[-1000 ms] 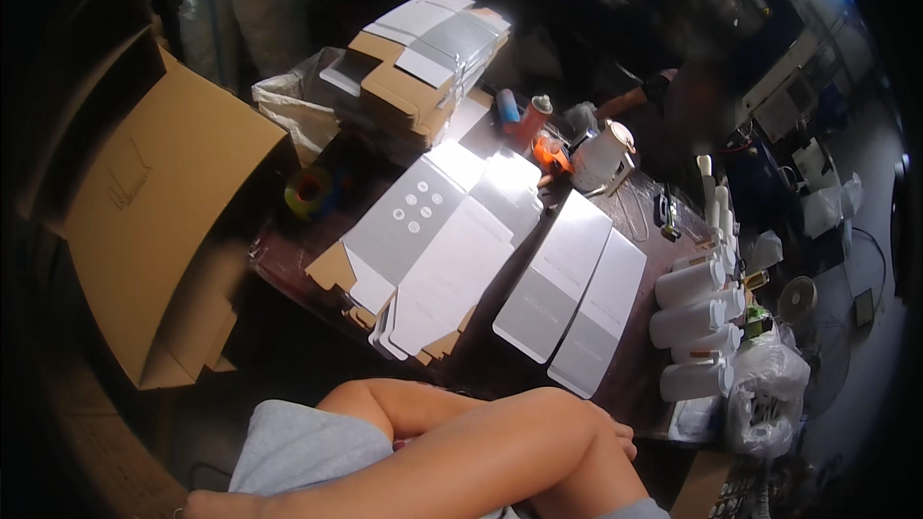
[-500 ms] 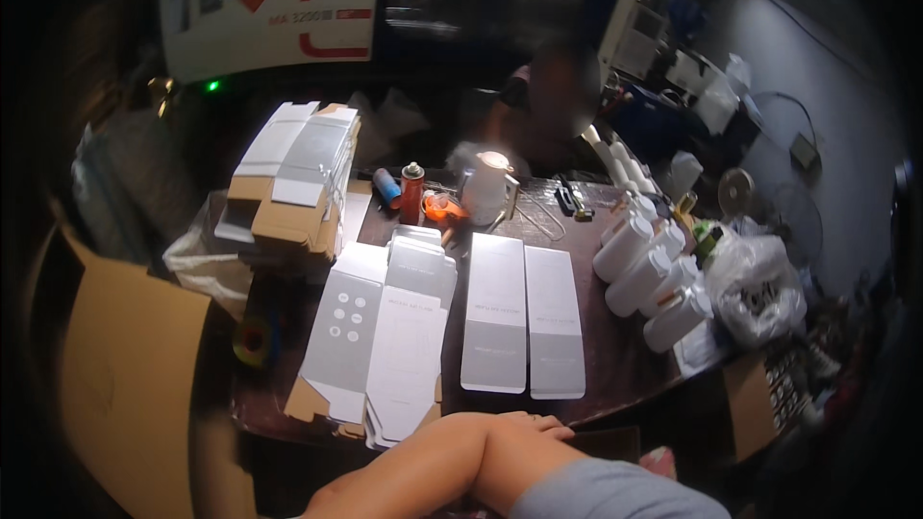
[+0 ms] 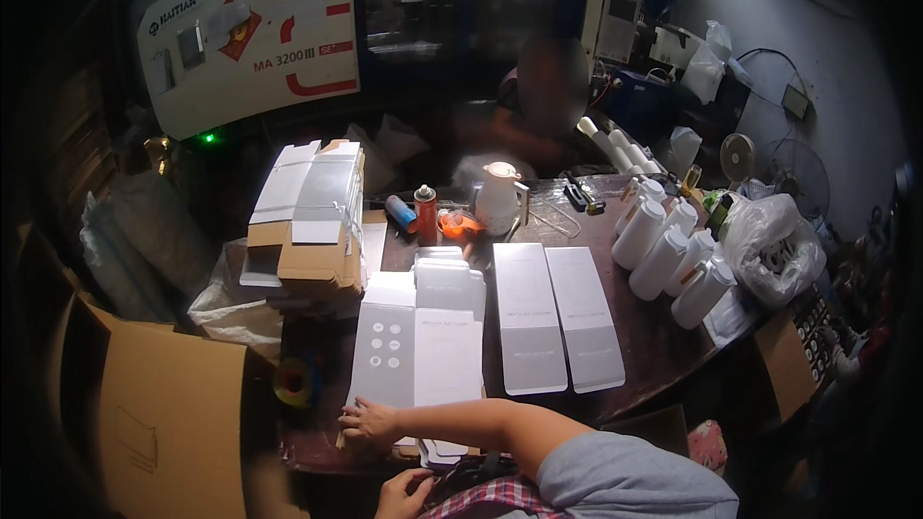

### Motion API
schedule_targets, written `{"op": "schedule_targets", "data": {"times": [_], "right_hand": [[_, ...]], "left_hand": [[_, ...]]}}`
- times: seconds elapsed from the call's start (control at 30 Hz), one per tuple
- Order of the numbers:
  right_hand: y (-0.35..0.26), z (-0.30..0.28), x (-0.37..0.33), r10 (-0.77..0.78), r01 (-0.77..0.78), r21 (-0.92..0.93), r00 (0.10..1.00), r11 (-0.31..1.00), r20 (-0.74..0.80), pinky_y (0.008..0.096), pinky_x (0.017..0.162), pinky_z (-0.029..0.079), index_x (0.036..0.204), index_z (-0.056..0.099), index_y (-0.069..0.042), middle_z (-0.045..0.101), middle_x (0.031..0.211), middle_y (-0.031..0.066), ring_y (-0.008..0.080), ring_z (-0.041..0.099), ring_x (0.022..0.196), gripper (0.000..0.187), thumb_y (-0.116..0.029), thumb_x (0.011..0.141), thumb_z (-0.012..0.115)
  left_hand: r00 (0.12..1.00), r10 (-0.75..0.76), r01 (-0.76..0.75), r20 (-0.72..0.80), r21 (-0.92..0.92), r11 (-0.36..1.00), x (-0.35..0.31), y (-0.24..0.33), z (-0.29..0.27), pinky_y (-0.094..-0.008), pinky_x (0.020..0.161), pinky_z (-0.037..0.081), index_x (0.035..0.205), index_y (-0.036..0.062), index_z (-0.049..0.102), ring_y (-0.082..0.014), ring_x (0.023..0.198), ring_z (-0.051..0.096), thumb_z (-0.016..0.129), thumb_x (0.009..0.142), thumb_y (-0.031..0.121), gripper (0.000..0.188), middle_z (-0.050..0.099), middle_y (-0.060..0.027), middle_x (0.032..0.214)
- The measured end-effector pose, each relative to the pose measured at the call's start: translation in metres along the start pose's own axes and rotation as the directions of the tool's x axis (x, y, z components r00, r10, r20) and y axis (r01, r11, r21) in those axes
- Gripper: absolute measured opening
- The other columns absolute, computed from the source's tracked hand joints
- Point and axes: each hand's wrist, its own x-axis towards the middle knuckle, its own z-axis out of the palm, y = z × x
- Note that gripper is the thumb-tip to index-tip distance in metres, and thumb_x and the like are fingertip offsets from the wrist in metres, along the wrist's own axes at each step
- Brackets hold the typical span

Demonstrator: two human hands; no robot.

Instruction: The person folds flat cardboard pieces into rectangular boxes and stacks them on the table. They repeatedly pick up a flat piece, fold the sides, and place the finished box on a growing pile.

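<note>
My right hand (image 3: 370, 423) reaches across to the left, its fingers spread on the near left corner of a stack of flattened grey-and-white cartons (image 3: 387, 354). It looks open, laid on the top carton rather than closed round it. My left hand (image 3: 404, 495) is low at the bottom edge beside a red plaid cloth (image 3: 505, 494). Its thumb and fingers are apart, and nothing shows in it. To the right of the stack, two long flat carton panels (image 3: 532, 322) lie side by side on the dark table (image 3: 644, 365).
A tied pile of flat cartons (image 3: 322, 197) stands back left. Behind are a red spray can (image 3: 426, 216), a blue can (image 3: 401, 214) and a white jug (image 3: 500, 200). Several white bottles (image 3: 659, 264) stand right. An open cardboard box (image 3: 173, 413) is left. A person (image 3: 548, 101) sits opposite.
My right arm has swung from the table's near edge to the left, and its hand now rests on the carton stack. My left hand shows at the bottom edge. The whole view has shifted.
</note>
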Motion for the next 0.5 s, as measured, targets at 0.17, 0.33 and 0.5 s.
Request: {"op": "schedule_targets", "data": {"times": [0.17,0.33,0.5], "right_hand": [[0.003,0.005,0.021,-0.009,0.003,-0.045,0.993,0.999,-0.119,0.0469,0.092,0.034,0.106,0.061,-0.015,0.056,0.114,0.0091,0.0264,0.050,0.112,0.042,-0.046,0.078,0.063],[0.007,-0.059,0.018,-0.124,0.122,-0.031,0.986,0.992,-0.107,0.0505,0.094,0.033,0.102,0.057,-0.012,0.058,0.110,0.0110,0.0285,0.051,0.113,0.047,-0.046,0.072,0.069],[0.009,-0.178,0.005,-0.073,0.080,0.028,0.977,0.996,-0.199,0.0479,0.090,0.037,0.086,0.055,-0.010,0.060,0.085,0.0079,0.0303,0.061,0.086,0.041,-0.043,0.068,0.073]], "left_hand": [[0.995,0.093,-0.090,-0.044,0.068,0.994,-0.008,-0.011,-0.002,-0.0332,0.078,0.052,0.104,-0.0005,0.066,-0.0257,0.087,0.067,0.063,0.088,0.013,0.021,0.069,-0.0164,0.095],[0.995,0.046,-0.043,-0.089,0.042,0.998,-0.016,0.000,-0.009,-0.0330,0.077,0.052,0.102,-0.0009,0.066,-0.0257,0.086,0.067,0.063,0.088,0.013,0.020,0.069,-0.0162,0.094],[0.984,0.018,-0.004,-0.177,0.078,0.997,-0.018,0.021,-0.020,-0.0348,0.078,0.052,0.101,-0.0010,0.067,-0.0263,0.085,0.067,0.064,0.087,0.015,0.021,0.069,-0.0169,0.094]]}}
